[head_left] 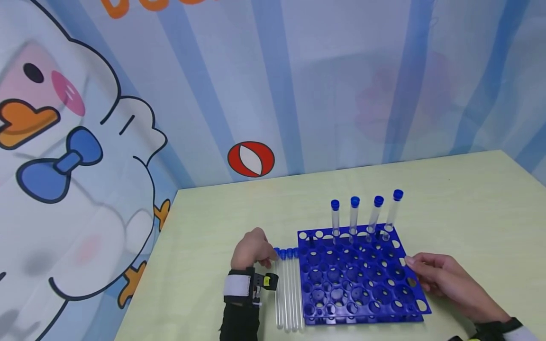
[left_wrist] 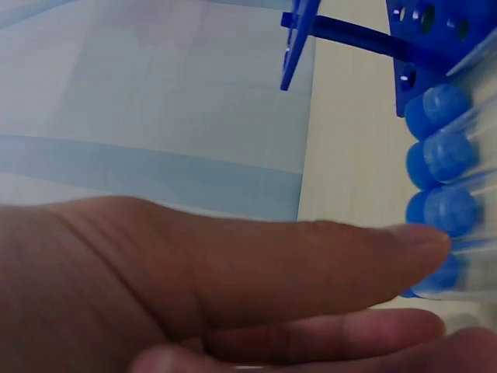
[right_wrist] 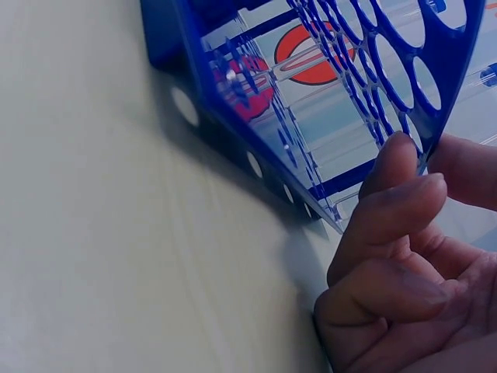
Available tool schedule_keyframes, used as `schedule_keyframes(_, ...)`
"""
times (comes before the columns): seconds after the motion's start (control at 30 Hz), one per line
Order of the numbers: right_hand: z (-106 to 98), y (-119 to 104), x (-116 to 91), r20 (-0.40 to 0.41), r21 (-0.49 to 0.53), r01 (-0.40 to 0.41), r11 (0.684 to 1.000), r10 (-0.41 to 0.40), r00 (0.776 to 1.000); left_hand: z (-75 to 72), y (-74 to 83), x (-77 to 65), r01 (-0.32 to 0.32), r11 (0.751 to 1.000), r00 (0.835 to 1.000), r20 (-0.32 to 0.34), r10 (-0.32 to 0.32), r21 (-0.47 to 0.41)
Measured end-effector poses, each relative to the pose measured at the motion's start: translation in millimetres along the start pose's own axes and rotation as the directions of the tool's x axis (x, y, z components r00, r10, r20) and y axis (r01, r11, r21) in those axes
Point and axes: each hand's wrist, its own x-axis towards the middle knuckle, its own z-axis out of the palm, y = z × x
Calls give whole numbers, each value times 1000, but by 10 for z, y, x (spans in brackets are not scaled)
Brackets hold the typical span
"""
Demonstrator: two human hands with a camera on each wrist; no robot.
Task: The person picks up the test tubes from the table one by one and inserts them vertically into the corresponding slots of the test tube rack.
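At the left of the rack, my left hand (head_left: 255,248) has its thumb and fingertips at the blue cap of the outermost test tube (head_left: 279,296). The left wrist view has the thumb (left_wrist: 373,249) over that cap (left_wrist: 443,273), with the fingers curled close below. Several clear capped tubes (head_left: 294,293) lie side by side here, caps toward the back. My right hand (head_left: 448,279) pinches the right edge of the blue test tube rack (head_left: 354,274) between thumb and forefinger; its other fingers curl under the top plate (right_wrist: 435,101).
Several capped tubes (head_left: 354,215) stand in the rack's back row, some leaning slightly. The rack rests on a pale wooden table (head_left: 204,237). Behind the table hangs a blue striped cloth (head_left: 324,94) with a printed cartoon duck (head_left: 85,189) on its left.
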Motion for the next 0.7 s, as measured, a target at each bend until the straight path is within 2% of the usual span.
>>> schedule_keyframes(0.23,-5,10,4,0,4,5,1000,-5,1000,44,3,13,7,1000,1000,29,-8,26)
schedule_keyframes(0.7,-11,4,9,-2,-16,0,1000,0,1000,96,12,14,21,998,1000,-6,-20,52)
